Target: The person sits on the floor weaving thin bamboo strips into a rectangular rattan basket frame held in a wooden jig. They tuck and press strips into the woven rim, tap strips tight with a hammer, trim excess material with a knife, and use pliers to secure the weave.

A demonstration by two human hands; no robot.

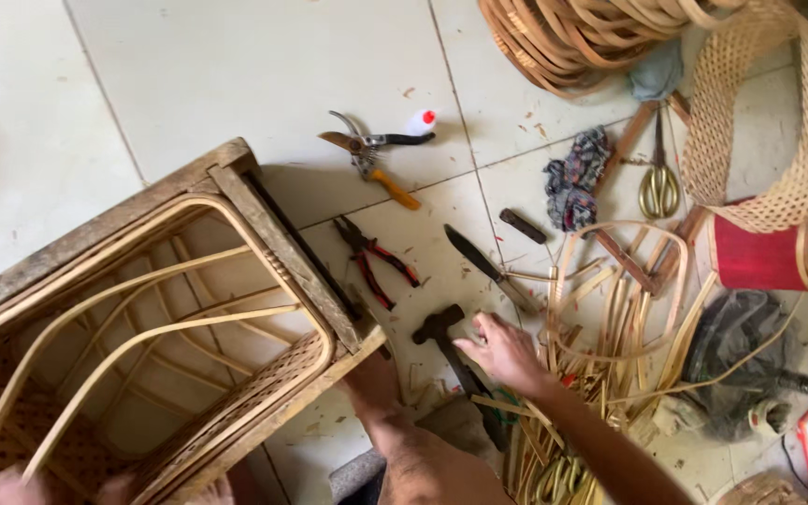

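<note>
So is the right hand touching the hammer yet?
Apart. The head view shows the right hand resting on the floor beside the hammer, with a thin strip of tile visible between the fingers and the hammer's head.

- Soft, even daylight fills the scene; the pale tiled floor (236, 65) reads bright, nearly washed out at far left.
- Shadows are short and diffuse: a dark band lies along the far right edge of the weathered wooden rattan frame (264, 224), and small soft ones lie under the black-headed hammer (451, 351) and red-handled pliers (376, 262).
- No hard glare shows.
- Focus is moderate: the near edge is blurred, and the right hand (502, 351) is slightly soft.
</note>
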